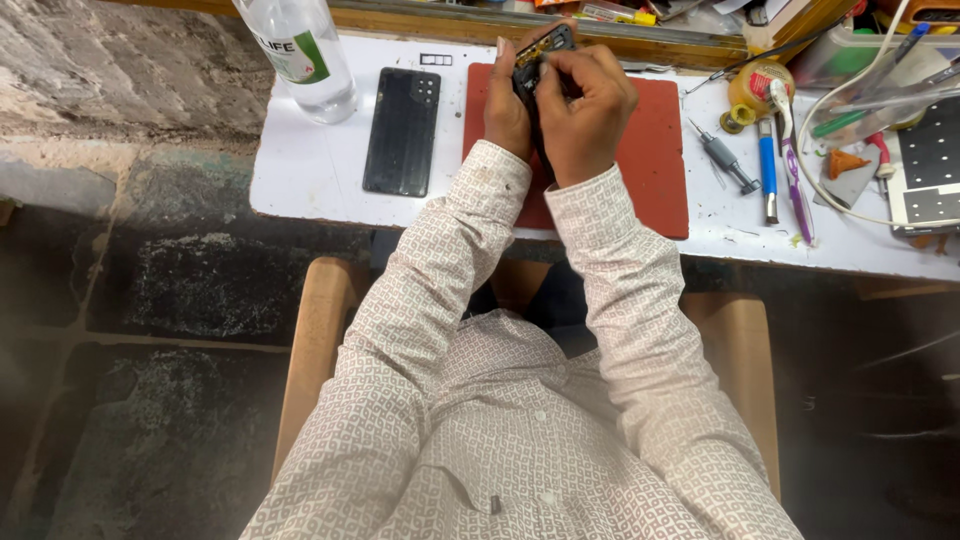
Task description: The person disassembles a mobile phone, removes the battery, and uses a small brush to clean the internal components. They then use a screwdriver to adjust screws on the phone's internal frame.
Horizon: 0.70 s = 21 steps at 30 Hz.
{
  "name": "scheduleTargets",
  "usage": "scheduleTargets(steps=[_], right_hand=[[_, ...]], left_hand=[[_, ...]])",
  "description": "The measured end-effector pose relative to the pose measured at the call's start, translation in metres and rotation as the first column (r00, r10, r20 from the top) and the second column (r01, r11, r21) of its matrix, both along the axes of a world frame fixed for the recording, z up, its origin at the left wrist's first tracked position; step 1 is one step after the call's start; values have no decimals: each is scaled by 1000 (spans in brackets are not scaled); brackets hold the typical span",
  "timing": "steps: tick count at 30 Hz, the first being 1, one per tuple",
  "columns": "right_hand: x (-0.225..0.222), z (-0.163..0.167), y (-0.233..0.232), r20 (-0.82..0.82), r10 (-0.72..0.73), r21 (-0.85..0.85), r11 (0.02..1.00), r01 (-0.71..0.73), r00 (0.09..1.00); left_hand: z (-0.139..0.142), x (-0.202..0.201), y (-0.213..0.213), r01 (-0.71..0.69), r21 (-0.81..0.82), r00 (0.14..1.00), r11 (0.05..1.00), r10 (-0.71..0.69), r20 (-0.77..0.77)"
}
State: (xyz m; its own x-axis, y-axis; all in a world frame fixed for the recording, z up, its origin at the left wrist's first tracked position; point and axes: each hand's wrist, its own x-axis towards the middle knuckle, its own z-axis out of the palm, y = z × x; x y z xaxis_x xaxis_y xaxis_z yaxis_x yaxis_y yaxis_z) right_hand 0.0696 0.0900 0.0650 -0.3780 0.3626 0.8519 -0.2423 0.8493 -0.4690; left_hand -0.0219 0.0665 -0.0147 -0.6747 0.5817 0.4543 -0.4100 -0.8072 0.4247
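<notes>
Both my hands hold an opened dark phone body (543,52) upright over a red work mat (655,150) on the white bench (310,175). My left hand (506,110) grips its left edge, thumb raised along the side. My right hand (588,98) wraps its right side, fingers curled over the exposed inside with yellowish parts at the top. To the left of the mat lies a black phone back cover (402,131), flat, camera holes towards the far end.
A clear plastic water bottle (300,50) stands at the bench's far left. Right of the mat lie a small grey screwdriver (727,158), a blue-handled tool (767,165), a purple toothbrush (795,165), a tape roll (757,90) and a white cable (830,170). Stone floor lies to the left.
</notes>
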Motion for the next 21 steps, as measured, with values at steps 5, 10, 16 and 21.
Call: scheduleTargets(steps=[5,10,16,21], right_hand=[[4,-6,20,-12,2,-102,995,-4,1000],[1,-12,13,-10,-26,-78,997,25,1000],[-1,10,20,10,-144,26,989,144,990],[5,9,3,-58,37,48,998,-34,998]], left_hand=[[-6,-2,0,3,13,999,1000,-2,-53],[-2,0,-2,-4,-44,996,999,8,87],[-7,-2,0,-40,-53,999,998,39,-11],[-25,-11,14,2,21,994,1000,-4,106]])
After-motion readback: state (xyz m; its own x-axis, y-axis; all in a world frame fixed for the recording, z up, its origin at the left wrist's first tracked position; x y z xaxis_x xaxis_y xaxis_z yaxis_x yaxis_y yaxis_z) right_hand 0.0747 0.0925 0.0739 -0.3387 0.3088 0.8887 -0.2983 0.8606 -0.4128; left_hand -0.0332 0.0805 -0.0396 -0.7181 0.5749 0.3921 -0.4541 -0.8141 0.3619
